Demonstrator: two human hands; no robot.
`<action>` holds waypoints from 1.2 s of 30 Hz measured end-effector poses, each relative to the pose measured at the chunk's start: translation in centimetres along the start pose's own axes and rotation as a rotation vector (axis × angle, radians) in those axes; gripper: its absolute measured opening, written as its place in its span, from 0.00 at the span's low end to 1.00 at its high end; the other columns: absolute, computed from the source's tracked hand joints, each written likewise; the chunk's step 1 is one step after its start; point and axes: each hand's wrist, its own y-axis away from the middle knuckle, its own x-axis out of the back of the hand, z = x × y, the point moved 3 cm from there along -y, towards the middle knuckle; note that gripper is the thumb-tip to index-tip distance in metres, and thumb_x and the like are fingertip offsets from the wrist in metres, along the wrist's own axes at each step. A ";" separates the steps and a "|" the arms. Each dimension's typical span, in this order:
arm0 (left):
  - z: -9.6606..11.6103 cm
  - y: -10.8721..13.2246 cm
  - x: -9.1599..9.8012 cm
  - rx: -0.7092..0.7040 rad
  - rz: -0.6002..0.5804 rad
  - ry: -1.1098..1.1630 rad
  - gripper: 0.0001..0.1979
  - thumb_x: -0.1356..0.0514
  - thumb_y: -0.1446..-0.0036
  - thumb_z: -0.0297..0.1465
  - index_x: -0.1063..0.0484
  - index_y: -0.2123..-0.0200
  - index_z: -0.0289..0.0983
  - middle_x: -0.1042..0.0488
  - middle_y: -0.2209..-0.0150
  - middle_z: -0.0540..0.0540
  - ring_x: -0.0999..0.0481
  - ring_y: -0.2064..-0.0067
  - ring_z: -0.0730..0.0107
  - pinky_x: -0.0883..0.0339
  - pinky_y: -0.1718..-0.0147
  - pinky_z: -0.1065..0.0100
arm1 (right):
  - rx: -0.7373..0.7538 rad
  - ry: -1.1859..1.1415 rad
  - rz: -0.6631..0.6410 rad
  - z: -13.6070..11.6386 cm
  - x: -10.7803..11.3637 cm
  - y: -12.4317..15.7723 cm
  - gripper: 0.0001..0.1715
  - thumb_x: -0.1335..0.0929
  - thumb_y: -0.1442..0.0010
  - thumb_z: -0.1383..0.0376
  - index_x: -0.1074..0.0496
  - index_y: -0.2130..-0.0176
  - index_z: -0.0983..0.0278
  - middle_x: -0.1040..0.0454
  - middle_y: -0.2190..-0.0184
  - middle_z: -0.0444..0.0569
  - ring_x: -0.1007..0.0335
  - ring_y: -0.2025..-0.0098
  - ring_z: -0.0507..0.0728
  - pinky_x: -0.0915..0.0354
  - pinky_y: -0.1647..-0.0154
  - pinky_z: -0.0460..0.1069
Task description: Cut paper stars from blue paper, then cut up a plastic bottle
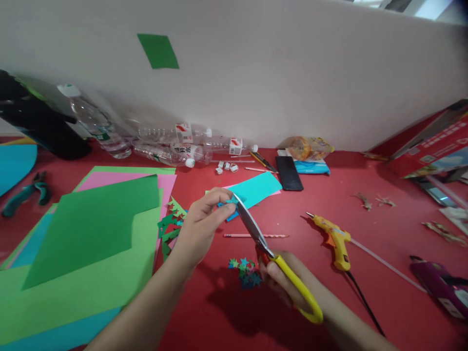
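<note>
Blue paper [231,200] is pinched between thumb and fingers of the left hand [201,220], beyond the pencil [236,236]; nearer than the pencil, the right hand [280,277] grasps scissors [261,241], tips at the paper.

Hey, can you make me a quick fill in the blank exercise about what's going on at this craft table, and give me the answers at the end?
1. The right hand holds a pair of ____.
2. The small paper piece pinched by the left hand is coloured ____.
3. The little cut-outs piled near the pink pencil are shaped like ____.
4. The four-sided sheet on the wall is coloured ____.

Missing words: scissors; blue; stars; green.
</note>
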 end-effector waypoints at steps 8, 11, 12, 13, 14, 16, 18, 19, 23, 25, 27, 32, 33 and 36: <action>0.2 0.0 -0.1 -0.013 -0.025 0.036 0.07 0.41 0.42 0.30 0.29 0.74 0.41 0.32 0.70 0.50 0.34 0.65 0.66 0.39 0.62 0.63 | -0.005 0.064 0.008 0.1 0.0 -0.1 0.34 0.42 0.39 0.36 0.43 0.76 0.61 0.48 0.84 0.37 0.55 0.82 0.47 0.58 0.83 0.45; 0.1 0.0 -0.1 0.003 -0.045 0.078 0.07 0.41 0.42 0.28 0.29 0.73 0.41 0.33 0.70 0.51 0.35 0.65 0.69 0.41 0.62 0.66 | 0.023 0.064 -0.001 0.5 0.1 -0.2 0.32 0.42 0.38 0.37 0.42 0.75 0.61 0.47 0.84 0.37 0.54 0.82 0.48 0.57 0.83 0.45; 0.1 0.1 -0.1 0.010 -0.052 0.090 0.07 0.42 0.41 0.28 0.29 0.73 0.40 0.33 0.70 0.51 0.35 0.65 0.70 0.41 0.62 0.66 | 0.038 0.054 -0.007 0.5 0.1 -0.2 0.32 0.42 0.38 0.37 0.42 0.74 0.61 0.47 0.84 0.37 0.54 0.82 0.48 0.57 0.83 0.45; 0.1 0.1 -0.1 0.014 -0.057 0.098 0.07 0.42 0.42 0.27 0.29 0.73 0.40 0.33 0.70 0.52 0.36 0.65 0.70 0.42 0.62 0.67 | 0.048 0.043 -0.010 0.6 0.1 -0.2 0.32 0.42 0.38 0.37 0.41 0.74 0.61 0.47 0.85 0.37 0.54 0.82 0.47 0.57 0.83 0.44; 0.0 0.1 -0.1 0.016 -0.057 0.106 0.07 0.41 0.42 0.27 0.30 0.73 0.40 0.33 0.70 0.52 0.36 0.65 0.71 0.42 0.62 0.67 | 0.058 0.035 -0.014 0.5 0.0 -0.2 0.32 0.42 0.38 0.37 0.41 0.73 0.61 0.48 0.85 0.36 0.54 0.83 0.47 0.57 0.84 0.44; 0.0 0.1 -0.1 0.023 -0.047 0.125 0.06 0.40 0.43 0.26 0.30 0.73 0.40 0.34 0.69 0.52 0.37 0.65 0.71 0.42 0.62 0.68 | 0.070 0.026 -0.021 0.3 0.0 -0.1 0.32 0.42 0.38 0.37 0.41 0.72 0.61 0.48 0.85 0.36 0.55 0.83 0.47 0.57 0.84 0.44; -0.1 0.1 0.0 0.038 -0.030 0.144 0.06 0.39 0.44 0.26 0.29 0.73 0.40 0.34 0.69 0.52 0.37 0.65 0.72 0.42 0.63 0.69 | 0.053 0.028 -0.004 0.1 0.0 -0.1 0.33 0.43 0.39 0.36 0.41 0.73 0.61 0.48 0.85 0.36 0.55 0.83 0.47 0.57 0.84 0.44; -0.1 0.1 0.0 0.044 -0.025 0.149 0.05 0.39 0.44 0.26 0.29 0.72 0.40 0.34 0.69 0.52 0.37 0.65 0.72 0.42 0.64 0.69 | 0.042 0.031 0.011 0.1 0.0 -0.1 0.33 0.43 0.39 0.36 0.41 0.73 0.61 0.48 0.85 0.36 0.55 0.83 0.47 0.57 0.83 0.45; -0.1 0.1 -0.1 0.038 -0.027 0.141 0.05 0.39 0.45 0.27 0.29 0.73 0.40 0.34 0.69 0.52 0.37 0.65 0.71 0.42 0.63 0.68 | 0.027 0.050 0.033 -0.1 -0.1 0.0 0.35 0.43 0.40 0.35 0.41 0.75 0.61 0.48 0.84 0.37 0.55 0.81 0.48 0.58 0.83 0.45; -0.1 0.1 0.0 0.037 -0.021 0.147 0.05 0.39 0.45 0.26 0.29 0.73 0.40 0.34 0.69 0.51 0.37 0.65 0.71 0.42 0.64 0.68 | 0.024 0.058 0.038 -0.1 -0.2 0.0 0.35 0.43 0.40 0.35 0.41 0.75 0.61 0.48 0.84 0.38 0.55 0.81 0.48 0.58 0.83 0.45; 0.0 0.1 0.0 0.040 -0.022 0.151 0.06 0.39 0.45 0.27 0.29 0.73 0.40 0.35 0.70 0.52 0.37 0.65 0.71 0.42 0.64 0.68 | 0.011 0.054 0.055 -0.2 -0.2 0.1 0.35 0.43 0.41 0.34 0.41 0.75 0.61 0.47 0.84 0.37 0.55 0.82 0.47 0.58 0.83 0.45; -0.1 0.2 0.0 0.049 -0.012 0.156 0.05 0.38 0.45 0.27 0.29 0.73 0.40 0.34 0.69 0.51 0.36 0.65 0.71 0.41 0.64 0.68 | -0.025 0.027 0.056 -0.4 -0.1 0.1 0.35 0.42 0.42 0.34 0.43 0.76 0.60 0.47 0.86 0.36 0.55 0.84 0.46 0.58 0.85 0.45; -0.2 0.2 0.0 0.054 -0.002 0.159 0.05 0.38 0.45 0.28 0.29 0.73 0.40 0.34 0.69 0.51 0.36 0.65 0.71 0.41 0.65 0.68 | -0.032 0.030 0.049 -0.3 0.0 0.1 0.35 0.41 0.42 0.34 0.43 0.76 0.60 0.46 0.87 0.36 0.54 0.85 0.46 0.58 0.85 0.45; -0.5 0.2 -0.1 0.062 0.032 0.170 0.05 0.37 0.46 0.29 0.28 0.74 0.39 0.33 0.69 0.51 0.35 0.66 0.71 0.40 0.66 0.68 | -0.045 0.033 0.024 0.3 0.2 -0.2 0.34 0.40 0.43 0.34 0.43 0.77 0.60 0.47 0.89 0.35 0.53 0.87 0.46 0.58 0.87 0.44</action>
